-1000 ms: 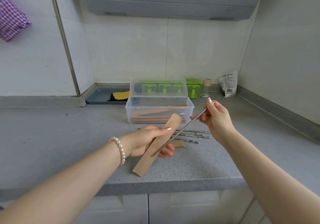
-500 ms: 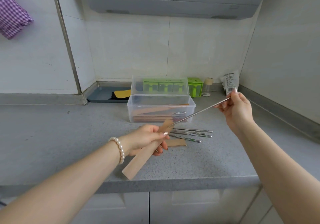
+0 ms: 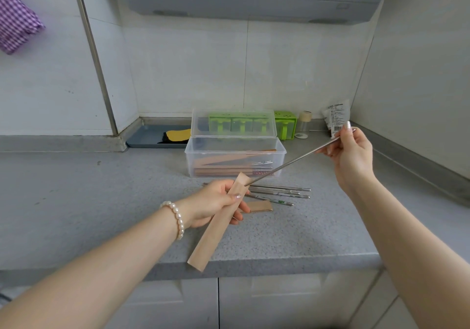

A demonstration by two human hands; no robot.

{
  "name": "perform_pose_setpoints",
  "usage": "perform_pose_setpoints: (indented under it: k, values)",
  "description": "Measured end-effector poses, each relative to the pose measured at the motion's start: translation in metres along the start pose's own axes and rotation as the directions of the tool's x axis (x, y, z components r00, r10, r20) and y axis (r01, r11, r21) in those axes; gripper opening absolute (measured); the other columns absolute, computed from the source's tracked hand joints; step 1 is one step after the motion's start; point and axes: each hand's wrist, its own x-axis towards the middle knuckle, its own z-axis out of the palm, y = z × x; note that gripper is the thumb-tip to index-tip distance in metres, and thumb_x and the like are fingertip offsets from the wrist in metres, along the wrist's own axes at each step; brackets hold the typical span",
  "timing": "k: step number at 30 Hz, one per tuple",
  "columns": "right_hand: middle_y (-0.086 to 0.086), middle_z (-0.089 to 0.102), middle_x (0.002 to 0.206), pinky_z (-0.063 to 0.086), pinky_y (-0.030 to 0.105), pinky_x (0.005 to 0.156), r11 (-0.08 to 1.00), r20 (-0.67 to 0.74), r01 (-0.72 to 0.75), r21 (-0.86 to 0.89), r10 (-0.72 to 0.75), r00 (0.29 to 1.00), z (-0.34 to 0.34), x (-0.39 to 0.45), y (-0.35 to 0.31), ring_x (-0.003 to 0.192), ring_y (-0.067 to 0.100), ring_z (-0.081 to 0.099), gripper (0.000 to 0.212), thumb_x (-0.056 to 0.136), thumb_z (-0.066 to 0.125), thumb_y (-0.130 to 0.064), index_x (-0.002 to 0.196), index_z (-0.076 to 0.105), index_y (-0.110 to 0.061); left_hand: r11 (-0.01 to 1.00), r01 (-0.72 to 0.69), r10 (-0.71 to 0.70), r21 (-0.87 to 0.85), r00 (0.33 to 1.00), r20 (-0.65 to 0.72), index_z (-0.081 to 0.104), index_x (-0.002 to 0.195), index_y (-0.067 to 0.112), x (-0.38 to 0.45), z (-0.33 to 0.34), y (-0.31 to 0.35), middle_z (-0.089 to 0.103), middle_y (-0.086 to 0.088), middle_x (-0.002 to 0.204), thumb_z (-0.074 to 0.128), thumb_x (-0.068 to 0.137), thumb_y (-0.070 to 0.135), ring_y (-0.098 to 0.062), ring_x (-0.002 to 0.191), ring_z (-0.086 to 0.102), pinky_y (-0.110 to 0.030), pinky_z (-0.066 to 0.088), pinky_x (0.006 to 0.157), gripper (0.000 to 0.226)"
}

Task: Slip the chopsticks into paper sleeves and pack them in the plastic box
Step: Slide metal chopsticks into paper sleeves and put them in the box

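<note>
Chopsticks of bright metal (image 3: 292, 162), a pair held together as far as I can tell, slant through the air with their narrow tips just at the mouth of a brown paper sleeve (image 3: 218, 223). The right hand (image 3: 352, 155) pinches their thick end between thumb and fingertips, raised near the back corner of the counter. The left hand (image 3: 216, 205) has its fingers curled round the upper part of the sleeve, thumb on the front face, the lower end hanging free past the counter edge.

To my eye the step is the feed itself, and it wants the sleeve's mouth kept open: a light squeeze on the edges rather than a flat pinch would probably let the tips enter without catching the paper. Bringing the chopsticks into line with the sleeve's long axis should stop them poking through the side, and the left grip may need to sit a little lower so the tips can pass under the thumb.

Behind the hands, the clear plastic box (image 3: 235, 160) stands open on the grey countertop (image 3: 76, 201), its lid (image 3: 232, 124) tipped back, several filled sleeves already lying inside. Just in front of it lie more loose metal chopsticks (image 3: 279, 192) and a spare paper sleeve (image 3: 259, 205), so there is packing left to do. Farther back sit green seasoning containers (image 3: 284, 125) and a small jar (image 3: 304, 125).
</note>
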Motion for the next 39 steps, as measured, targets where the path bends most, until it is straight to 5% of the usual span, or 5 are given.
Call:
perform_pose_setpoints:
  k: [8, 17, 25, 32, 39]
  values:
    - [-0.005, 0.045, 0.037, 0.042, 0.035, 0.059, 1.0, 0.02, 0.019, -0.02, -0.019, 1.0, 0.004, -0.002, 0.0, 0.037, 0.011, 0.046, 0.033, 0.1, 0.039, -0.023, 0.069, 0.043, -0.013, 0.992, -0.019, 0.023, 0.127, 0.999, -0.03, 0.057, 0.11, 0.006, 0.001, 0.0, -0.002, 0.066, -0.006, 0.08, 0.04, 0.099, 0.017, -0.011, 0.061, 0.058, -0.024, 0.052, 0.061, 0.023]
    - [-0.006, 0.047, 0.038, 0.042, 0.053, 0.079, 1.0, 0.049, 0.029, -0.008, -0.029, 0.998, 0.004, -0.005, -0.001, 0.038, 0.009, 0.05, 0.032, 0.1, 0.038, -0.023, 0.07, 0.044, -0.013, 0.985, -0.038, 0.045, 0.168, 0.998, -0.044, 0.06, 0.105, 0.011, 0.001, 0.0, -0.002, 0.067, -0.005, 0.079, 0.036, 0.1, 0.022, -0.011, 0.062, 0.058, -0.025, 0.052, 0.063, 0.027]
    - [-0.007, 0.045, 0.037, 0.042, 0.043, 0.067, 1.0, 0.062, 0.011, -0.003, -0.011, 0.998, 0.004, -0.004, -0.002, 0.036, 0.008, 0.049, 0.033, 0.101, 0.037, -0.021, 0.069, 0.043, -0.013, 0.983, -0.044, 0.051, 0.176, 0.998, -0.032, 0.061, 0.104, 0.013, 0.002, 0.0, -0.004, 0.067, -0.005, 0.079, 0.036, 0.1, 0.022, -0.01, 0.06, 0.058, -0.024, 0.051, 0.062, 0.027]
    - [-0.003, 0.046, 0.036, 0.045, 0.055, 0.083, 0.991, 0.106, -0.124, -0.043, 0.128, 0.986, 0.004, -0.001, 0.0, 0.035, 0.012, 0.052, 0.032, 0.099, 0.039, -0.022, 0.07, 0.045, -0.011, 0.973, -0.044, 0.039, 0.225, 0.999, 0.027, 0.061, 0.1, 0.012, 0.002, 0.002, -0.003, 0.07, -0.005, 0.085, 0.036, 0.1, 0.021, -0.012, 0.064, 0.064, -0.025, 0.053, 0.065, 0.026]
    - [0.002, 0.056, 0.049, 0.04, 0.031, 0.063, 0.908, 0.189, -0.335, -0.254, 0.386, 0.903, 0.01, -0.005, 0.013, 0.053, 0.02, 0.062, 0.026, 0.097, 0.045, -0.026, 0.075, 0.051, -0.014, 0.986, -0.011, 0.001, 0.168, 0.998, 0.059, 0.062, 0.101, 0.007, 0.004, 0.002, 0.002, 0.072, -0.01, 0.094, 0.038, 0.1, 0.02, -0.017, 0.071, 0.069, -0.03, 0.054, 0.075, 0.026]
